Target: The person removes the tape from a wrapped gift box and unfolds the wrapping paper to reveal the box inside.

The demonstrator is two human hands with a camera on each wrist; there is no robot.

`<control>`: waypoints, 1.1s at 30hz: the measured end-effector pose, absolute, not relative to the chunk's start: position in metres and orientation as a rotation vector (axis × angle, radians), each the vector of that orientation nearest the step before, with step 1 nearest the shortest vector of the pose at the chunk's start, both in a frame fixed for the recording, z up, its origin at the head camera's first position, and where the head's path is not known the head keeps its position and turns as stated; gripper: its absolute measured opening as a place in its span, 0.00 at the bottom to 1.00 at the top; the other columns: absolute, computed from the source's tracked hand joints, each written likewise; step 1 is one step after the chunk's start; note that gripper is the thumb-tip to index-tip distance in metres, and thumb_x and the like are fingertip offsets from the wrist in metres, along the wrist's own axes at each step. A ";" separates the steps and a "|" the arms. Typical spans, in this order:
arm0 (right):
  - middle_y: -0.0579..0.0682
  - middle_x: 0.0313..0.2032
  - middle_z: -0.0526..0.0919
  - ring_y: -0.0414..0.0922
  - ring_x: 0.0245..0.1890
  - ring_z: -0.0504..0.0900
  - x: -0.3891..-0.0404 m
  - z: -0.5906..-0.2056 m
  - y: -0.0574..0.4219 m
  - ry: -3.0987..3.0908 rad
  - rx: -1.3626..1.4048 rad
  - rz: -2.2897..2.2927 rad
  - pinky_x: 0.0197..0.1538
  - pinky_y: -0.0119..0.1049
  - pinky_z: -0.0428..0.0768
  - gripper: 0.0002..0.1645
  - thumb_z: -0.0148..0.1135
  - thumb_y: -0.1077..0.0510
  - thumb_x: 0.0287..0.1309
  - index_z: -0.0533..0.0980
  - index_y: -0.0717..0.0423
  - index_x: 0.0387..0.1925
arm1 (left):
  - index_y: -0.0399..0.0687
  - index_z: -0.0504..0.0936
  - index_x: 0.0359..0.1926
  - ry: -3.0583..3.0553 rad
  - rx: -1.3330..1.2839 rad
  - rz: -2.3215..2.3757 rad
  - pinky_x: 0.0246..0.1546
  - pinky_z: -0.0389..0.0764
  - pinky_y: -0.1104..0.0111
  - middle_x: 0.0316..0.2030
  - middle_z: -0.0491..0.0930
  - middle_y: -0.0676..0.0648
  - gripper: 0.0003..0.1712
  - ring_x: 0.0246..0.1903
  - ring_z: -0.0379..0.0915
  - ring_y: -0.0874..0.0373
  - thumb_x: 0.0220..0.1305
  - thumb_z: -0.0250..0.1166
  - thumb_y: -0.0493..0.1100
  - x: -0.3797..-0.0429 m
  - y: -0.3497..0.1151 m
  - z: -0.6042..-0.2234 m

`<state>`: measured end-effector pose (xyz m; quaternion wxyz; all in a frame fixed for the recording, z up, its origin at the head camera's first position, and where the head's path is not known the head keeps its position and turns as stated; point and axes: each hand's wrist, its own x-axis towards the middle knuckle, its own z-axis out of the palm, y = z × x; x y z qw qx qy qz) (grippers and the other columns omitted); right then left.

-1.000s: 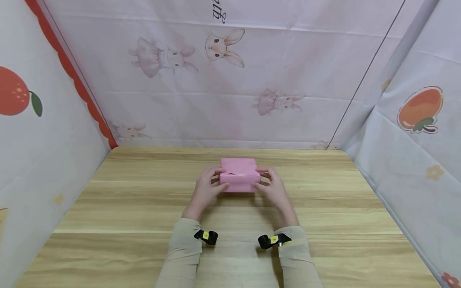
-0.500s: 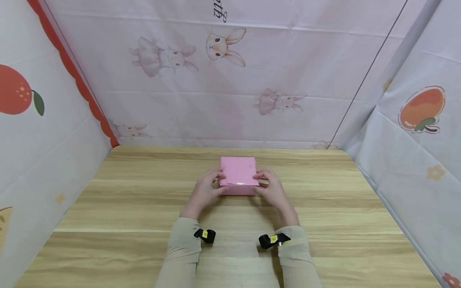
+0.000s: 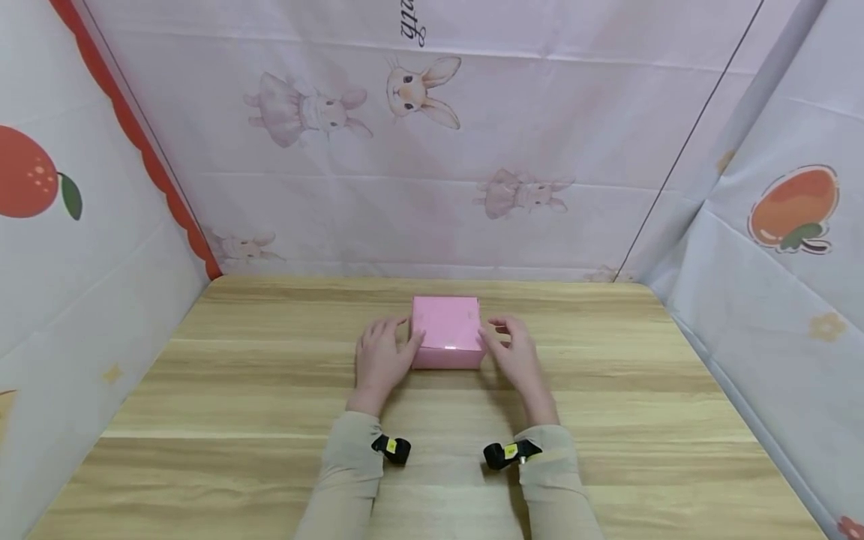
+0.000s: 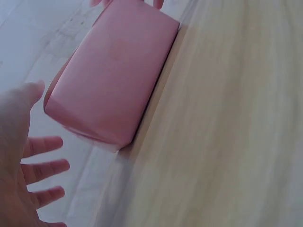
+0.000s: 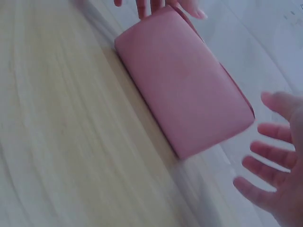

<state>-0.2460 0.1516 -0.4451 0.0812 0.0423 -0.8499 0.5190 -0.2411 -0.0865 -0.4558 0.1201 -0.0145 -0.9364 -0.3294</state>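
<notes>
A pink box (image 3: 447,322) with its lid down rests on the wooden table, toward the back. My left hand (image 3: 382,360) is beside its left side, fingers spread and thumb near the front left corner; in the left wrist view the box's pink front (image 4: 113,71) shows a gap to that hand's fingers (image 4: 46,171). On the other side my right hand (image 3: 518,360) is spread beside the right side, its thumb by the front right corner. The right wrist view shows the box (image 5: 184,85) apart from the right hand's relaxed fingers (image 5: 270,156).
The wooden table (image 3: 236,390) reaches back to a hanging cloth (image 3: 378,225) printed with rabbits. White cloths with fruit prints (image 3: 793,206) stand along both sides. Each sleeve carries a small black wrist camera (image 3: 394,448).
The box's top flap has come down flat, tucked at the front. Both hands have let go of the box and moved slightly outward from its sides.
</notes>
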 end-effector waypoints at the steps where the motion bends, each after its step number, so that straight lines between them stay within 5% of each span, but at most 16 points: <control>1: 0.61 0.57 0.75 0.57 0.60 0.74 -0.246 -0.445 0.150 -2.544 0.105 1.529 0.60 0.52 0.77 0.28 0.63 0.50 0.63 0.73 0.63 0.57 | 0.52 0.72 0.64 -2.757 -0.034 -0.937 0.71 0.54 0.41 0.66 0.71 0.44 0.39 0.69 0.59 0.42 0.64 0.51 0.71 -0.241 -0.086 -0.457; 11: 0.61 0.51 0.79 0.59 0.55 0.76 -0.257 -0.437 0.128 -2.524 -0.005 1.195 0.61 0.53 0.74 0.25 0.66 0.47 0.58 0.80 0.63 0.47 | 0.51 0.71 0.67 -2.770 -0.064 -0.869 0.71 0.51 0.39 0.68 0.68 0.41 0.38 0.71 0.55 0.38 0.66 0.52 0.69 -0.242 -0.082 -0.458; 20: 0.59 0.43 0.83 0.60 0.50 0.79 -0.268 -0.443 0.110 -2.518 -0.098 1.016 0.52 0.53 0.78 0.11 0.69 0.53 0.53 0.82 0.59 0.31 | 0.55 0.74 0.65 -2.785 -0.053 -0.792 0.68 0.48 0.32 0.68 0.68 0.40 0.37 0.72 0.52 0.37 0.65 0.51 0.70 -0.236 -0.080 -0.464; 33: 0.59 0.41 0.82 0.59 0.48 0.78 -0.273 -0.438 0.098 -2.497 -0.147 0.991 0.52 0.53 0.77 0.07 0.63 0.59 0.59 0.80 0.60 0.30 | 0.55 0.73 0.65 -2.799 -0.063 -0.793 0.68 0.48 0.32 0.68 0.67 0.40 0.37 0.72 0.51 0.37 0.65 0.51 0.70 -0.238 -0.084 -0.457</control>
